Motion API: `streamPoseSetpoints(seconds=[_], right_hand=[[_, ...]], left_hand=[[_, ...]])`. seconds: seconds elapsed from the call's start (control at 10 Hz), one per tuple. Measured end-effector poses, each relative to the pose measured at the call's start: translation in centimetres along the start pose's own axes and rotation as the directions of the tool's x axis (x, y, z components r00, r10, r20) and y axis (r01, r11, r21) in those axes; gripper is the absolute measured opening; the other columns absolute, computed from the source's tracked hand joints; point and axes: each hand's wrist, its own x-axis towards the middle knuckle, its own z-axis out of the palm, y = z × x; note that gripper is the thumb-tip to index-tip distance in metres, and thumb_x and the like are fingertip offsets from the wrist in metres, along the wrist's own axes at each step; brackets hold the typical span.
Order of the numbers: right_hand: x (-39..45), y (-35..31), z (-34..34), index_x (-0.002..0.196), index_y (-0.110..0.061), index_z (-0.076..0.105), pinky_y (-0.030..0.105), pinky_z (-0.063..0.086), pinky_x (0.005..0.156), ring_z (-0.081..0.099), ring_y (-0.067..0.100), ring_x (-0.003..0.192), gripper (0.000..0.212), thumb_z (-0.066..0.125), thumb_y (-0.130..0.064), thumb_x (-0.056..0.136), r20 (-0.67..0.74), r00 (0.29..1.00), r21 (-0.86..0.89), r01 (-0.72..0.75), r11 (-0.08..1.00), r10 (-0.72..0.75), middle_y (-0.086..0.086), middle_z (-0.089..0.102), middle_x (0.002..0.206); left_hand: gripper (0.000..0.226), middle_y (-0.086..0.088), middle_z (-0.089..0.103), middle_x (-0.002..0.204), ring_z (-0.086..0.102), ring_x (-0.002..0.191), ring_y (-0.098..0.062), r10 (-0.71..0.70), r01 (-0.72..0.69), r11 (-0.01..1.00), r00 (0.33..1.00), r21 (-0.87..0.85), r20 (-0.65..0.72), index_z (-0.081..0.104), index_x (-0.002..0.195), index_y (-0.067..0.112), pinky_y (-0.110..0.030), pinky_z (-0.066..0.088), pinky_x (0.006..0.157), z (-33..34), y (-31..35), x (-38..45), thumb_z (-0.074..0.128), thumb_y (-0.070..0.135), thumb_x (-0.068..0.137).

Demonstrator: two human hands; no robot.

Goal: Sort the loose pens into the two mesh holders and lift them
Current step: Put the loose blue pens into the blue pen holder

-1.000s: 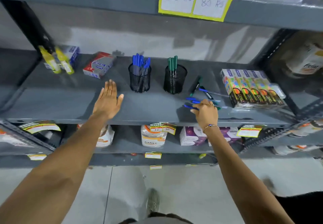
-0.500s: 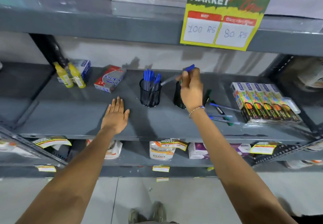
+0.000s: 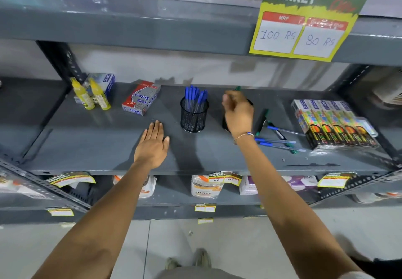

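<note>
Even overhead light, moderately bright; soft dark shadows fall on the grey shelf (image 3: 87, 148) beneath both forearms; right hand (image 3: 238, 113) motion-blurred, price sign (image 3: 304, 17) slightly smeared; wide-angle bowing of shelf edges toward frame corners; mild glare on upper shelf lip.

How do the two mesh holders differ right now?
The left holder stands in full view, packed with blue-capped pens; the right holder is mostly hidden behind the right hand, with only a green pen tip showing above it. The left holder stands apart from the left hand, which lies flat on the shelf; the right hand hovers in front of the right holder. Both are black mesh and upright.
</note>
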Motion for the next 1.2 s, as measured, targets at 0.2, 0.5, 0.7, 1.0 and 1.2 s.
streamPoseSetpoints(seconds=[0.2, 0.5, 0.7, 1.0, 1.2], right_hand=[[-2.5, 9.4, -6.7, 0.083, -0.008, 0.067, 0.038, 0.050, 0.066, 0.062, 0.039, 0.088, 0.018, 0.051, -0.002, 0.087, -0.032, 0.980, -0.400, -0.191, 0.896, 0.195, 0.019, 0.067, 0.094], [-2.2, 13.4, -9.5, 0.101, -0.008, 0.070, 0.039, 0.052, 0.088, 0.061, 0.035, 0.104, 0.021, 0.071, -0.010, 0.080, 0.091, 0.946, -0.587, -0.201, 0.784, 0.310, 0.019, 0.064, 0.114], [-2.2, 12.9, -8.8, 0.098, -0.009, 0.071, 0.040, 0.053, 0.084, 0.059, 0.037, 0.105, 0.015, 0.065, -0.009, 0.084, 0.132, 0.942, -0.651, -0.154, 0.744, 0.310, 0.019, 0.062, 0.111], [-1.6, 0.8, -6.6, 0.104, 0.004, 0.049, 0.034, 0.042, 0.062, 0.054, 0.031, 0.072, 0.018, 0.043, -0.011, 0.097, 0.028, 1.000, -0.200, 0.019, 0.980, -0.013, 0.023, 0.063, 0.086], [-0.5, -4.0, -1.2, 0.091, -0.015, 0.043, 0.003, 0.036, 0.053, 0.050, 0.018, 0.070, 0.016, 0.039, 0.001, 0.093, 0.060, 0.998, 0.233, -0.039, 0.972, 0.026, 0.008, 0.059, 0.080]], left_hand=[[0.061, -0.008, -0.004, 0.161, -0.005, 0.149, -0.020, -0.003, 0.003, 1.000, 1.000, 0.002, 0.013, -0.001, 0.149, 0.005, -0.036, -0.002, 0.122, 0.0, 0.1, 0.0, 0.011, 0.038, 0.099], [0.061, -0.009, -0.003, 0.161, -0.003, 0.149, -0.020, -0.013, 0.013, 1.000, 1.000, 0.006, 0.021, -0.001, 0.149, 0.006, -0.036, -0.002, 0.122, 0.2, 0.0, 0.1, 0.012, 0.038, 0.099], [0.061, -0.009, -0.001, 0.161, -0.002, 0.149, -0.021, -0.008, 0.008, 1.000, 1.000, 0.008, 0.003, 0.001, 0.150, 0.006, -0.037, -0.001, 0.122, 0.3, -0.1, 0.0, 0.013, 0.039, 0.099], [0.061, -0.010, 0.000, 0.161, -0.001, 0.149, -0.021, -0.001, 0.001, 1.000, 1.000, 0.007, -0.010, 0.002, 0.150, 0.006, -0.037, 0.000, 0.122, 0.1, 0.0, -0.1, 0.014, 0.038, 0.099], [0.062, -0.008, 0.000, 0.161, -0.001, 0.149, -0.021, 0.002, -0.002, 1.000, 1.000, 0.004, -0.017, 0.002, 0.150, 0.007, -0.035, 0.001, 0.122, 0.0, -0.1, -0.2, 0.013, 0.041, 0.099]])
